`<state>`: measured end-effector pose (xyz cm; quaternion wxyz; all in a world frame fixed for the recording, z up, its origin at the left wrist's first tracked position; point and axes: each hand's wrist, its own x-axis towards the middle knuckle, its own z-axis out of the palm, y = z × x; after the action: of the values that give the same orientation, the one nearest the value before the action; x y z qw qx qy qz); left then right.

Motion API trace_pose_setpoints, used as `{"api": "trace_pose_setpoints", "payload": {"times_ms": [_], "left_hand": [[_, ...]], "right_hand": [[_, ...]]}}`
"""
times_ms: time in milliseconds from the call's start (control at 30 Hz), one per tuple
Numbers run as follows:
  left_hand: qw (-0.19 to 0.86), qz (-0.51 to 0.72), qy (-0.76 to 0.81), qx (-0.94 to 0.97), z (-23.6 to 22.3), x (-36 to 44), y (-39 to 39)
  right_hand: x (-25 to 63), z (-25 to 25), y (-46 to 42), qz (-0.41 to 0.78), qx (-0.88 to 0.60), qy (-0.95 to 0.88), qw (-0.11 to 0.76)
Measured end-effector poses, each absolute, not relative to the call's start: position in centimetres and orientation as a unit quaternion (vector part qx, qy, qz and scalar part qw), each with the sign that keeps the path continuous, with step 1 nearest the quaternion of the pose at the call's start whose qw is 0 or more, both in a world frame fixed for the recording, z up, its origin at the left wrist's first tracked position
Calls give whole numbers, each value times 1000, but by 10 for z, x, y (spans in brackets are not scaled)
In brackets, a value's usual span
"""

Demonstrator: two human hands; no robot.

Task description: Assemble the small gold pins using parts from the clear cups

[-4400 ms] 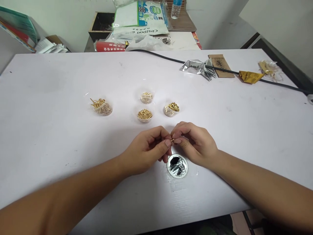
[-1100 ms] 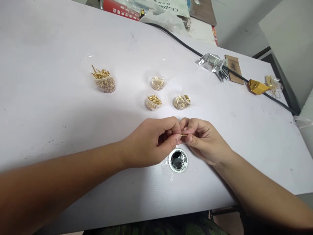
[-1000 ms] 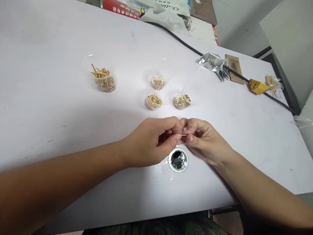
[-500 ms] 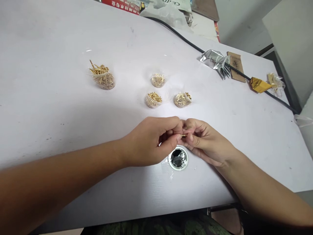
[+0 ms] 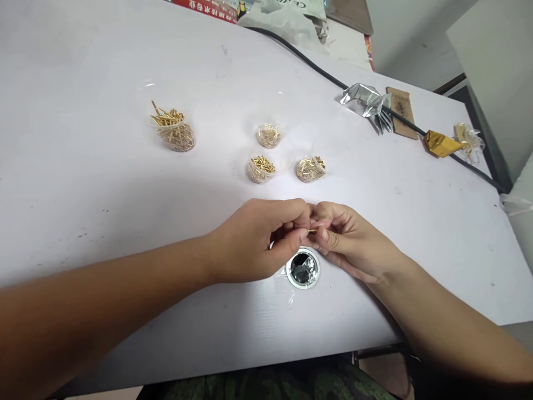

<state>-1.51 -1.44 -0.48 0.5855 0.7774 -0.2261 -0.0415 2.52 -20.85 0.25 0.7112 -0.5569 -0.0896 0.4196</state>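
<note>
Between my two hands is a thin gold metal pin (image 5: 312, 231), pinched from both sides; its ends are hidden by the fingertips. My left hand (image 5: 262, 239) grips one end between thumb and forefinger. On the other end, the thumb and fingers of my right hand (image 5: 347, 239) are closed. Just beyond the hands stand clear cups of small gold pieces: a near-left cup (image 5: 261, 169), a near-right cup (image 5: 311, 169) and a back cup (image 5: 268, 135). Farther left, a larger clear cup (image 5: 177, 136) holds longer gold pins, some poking above its rim.
Below my hands, a round grommet hole (image 5: 302, 269) in the white table (image 5: 208, 333) is covered with clear tape. A black cable (image 5: 308, 64) crosses the back right, past silver foil (image 5: 366, 103), a cardboard piece (image 5: 402, 114) and gold foil (image 5: 441, 144). Plastic bags (image 5: 287, 28) lie at the back.
Both hands keep nearly the same place and grip. Slightly more of the gold pin seems to show between the fingertips; the cups stay put.
</note>
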Motion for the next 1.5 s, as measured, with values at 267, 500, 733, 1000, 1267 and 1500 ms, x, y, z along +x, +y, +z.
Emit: {"api": "trace_pose_setpoints", "payload": {"times_ms": [267,500,733,1000,1267,1500], "left_hand": [[573,-39,-230,786,-6,-16,-14],[572,-36,-248,781,-6,-15,-15],[623,-57,-207,753,-6,-16,-16],[632,-49,-180,752,-8,-16,-16],[656,-65,-162,734,-5,-16,-15],[664,-80,-162,726,-4,-15,-15]], "right_hand": [[26,4,-209,409,-579,-104,697],[25,5,-207,403,-590,-103,692],[22,3,-205,380,-554,-94,735],[20,1,-204,363,-550,-84,747],[19,3,-204,391,-494,-47,775],[18,1,-204,391,-485,-55,780]]}}
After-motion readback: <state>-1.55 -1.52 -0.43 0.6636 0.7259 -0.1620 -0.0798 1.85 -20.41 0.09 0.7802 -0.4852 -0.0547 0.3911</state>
